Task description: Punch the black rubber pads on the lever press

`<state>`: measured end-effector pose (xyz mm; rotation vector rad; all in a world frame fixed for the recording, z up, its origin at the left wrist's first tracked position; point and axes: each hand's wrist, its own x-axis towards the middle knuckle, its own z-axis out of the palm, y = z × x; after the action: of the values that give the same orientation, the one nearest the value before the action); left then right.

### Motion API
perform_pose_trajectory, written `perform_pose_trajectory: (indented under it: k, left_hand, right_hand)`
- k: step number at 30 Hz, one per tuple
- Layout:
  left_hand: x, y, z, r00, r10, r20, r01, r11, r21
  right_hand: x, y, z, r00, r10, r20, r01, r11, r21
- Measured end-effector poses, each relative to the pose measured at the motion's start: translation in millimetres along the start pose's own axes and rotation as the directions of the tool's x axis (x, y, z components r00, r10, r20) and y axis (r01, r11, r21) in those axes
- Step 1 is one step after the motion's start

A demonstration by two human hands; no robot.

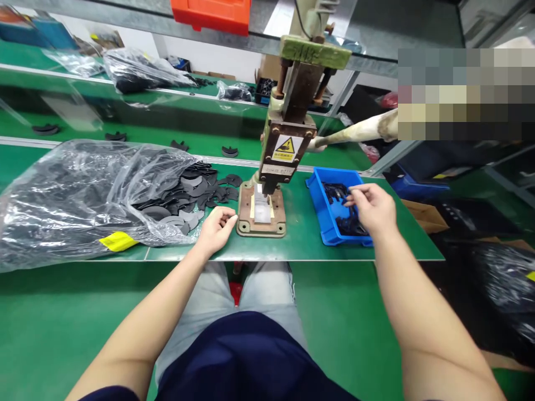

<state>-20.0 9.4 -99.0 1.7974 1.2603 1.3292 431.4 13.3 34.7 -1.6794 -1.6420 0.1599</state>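
My left hand point(216, 229) rests at the bench's front edge, just left of the hand press's base plate point(243, 227). Its fingers are curled in with the thumb against them, and anything inside is hidden. Over the blue bin point(328, 223) my right hand point(375, 210) pinches with thumb and fingertips; dark bits show at the tips, too small to make out. Black small parts point(349, 225) lie in that bin. A pale metal fixture point(262, 211) sits on the base plate below the press ram point(272, 185). Flat black curved pieces point(194, 186) spill towards my left hand.
A large clear plastic bag point(83, 189) of black pieces covers the bench's left side. The press lever point(355, 132) sticks out to the right. Several curved pieces point(229, 151) lie spaced along the green strip behind. An orange-red bin point(211, 14) stands on the shelf above.
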Motion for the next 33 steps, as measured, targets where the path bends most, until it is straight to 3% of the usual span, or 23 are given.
perform_pose_trajectory:
  k: [5, 8, 12, 22, 29, 33]
  left_hand:
    - [-12, 24, -2.9, 0.977, 0.195, -0.089, -0.192, 0.980, 0.044]
    - [-30, 52, -3.3, 0.953, 0.302, 0.013, -0.302, 0.953, 0.036]
    - [-52, 80, -3.3, 0.916, 0.379, 0.131, -0.381, 0.925, -0.015]
    - [-54, 87, -2.4, 0.883, 0.442, 0.156, -0.446, 0.895, -0.014]
    - [-52, 86, 1.4, 0.937, 0.288, 0.197, -0.296, 0.955, 0.013]
    - [-52, 86, 1.1, 0.944, 0.252, 0.211, -0.261, 0.965, 0.017]
  right_hand:
    - [-95, -66, 69, 0.971, -0.192, 0.141, 0.150, 0.952, 0.268]
    - [-136, -95, 104, 0.939, -0.289, 0.184, 0.197, 0.895, 0.400]
    - [-159, -112, 128, 0.909, -0.370, 0.191, 0.218, 0.813, 0.540]
    - [-158, -114, 133, 0.834, -0.515, 0.198, 0.325, 0.748, 0.579]
    - [-153, -110, 128, 0.823, -0.531, 0.202, 0.354, 0.758, 0.548]
    - [-151, -114, 126, 0.813, -0.546, 0.204, 0.368, 0.753, 0.545]
